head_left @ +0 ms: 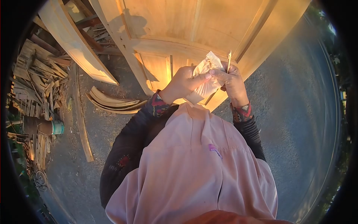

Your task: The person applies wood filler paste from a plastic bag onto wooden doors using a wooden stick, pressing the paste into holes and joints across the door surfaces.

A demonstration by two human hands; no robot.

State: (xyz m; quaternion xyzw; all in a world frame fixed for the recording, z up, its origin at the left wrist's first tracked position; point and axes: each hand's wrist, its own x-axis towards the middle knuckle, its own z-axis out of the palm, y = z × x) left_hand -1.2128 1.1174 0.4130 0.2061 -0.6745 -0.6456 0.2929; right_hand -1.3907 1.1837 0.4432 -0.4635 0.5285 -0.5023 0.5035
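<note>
Both hands are in front of my chest, before an upright wooden panel door. My left hand grips a creased whitish sheet, thumb across its face; whether it is paper or plastic I cannot tell. Something pale and lumpy shows near its upper end. My right hand pinches the sheet's right side with its thumb and also holds a thin, light stick-like tool, which points upward between the fingers. The lower part of that tool is hidden by the hand.
Another wooden panel leans at the upper left. Curved wooden pieces and a long plank lie on the grey ground. A heap of scrap wood and a brown container with a teal end are at the far left.
</note>
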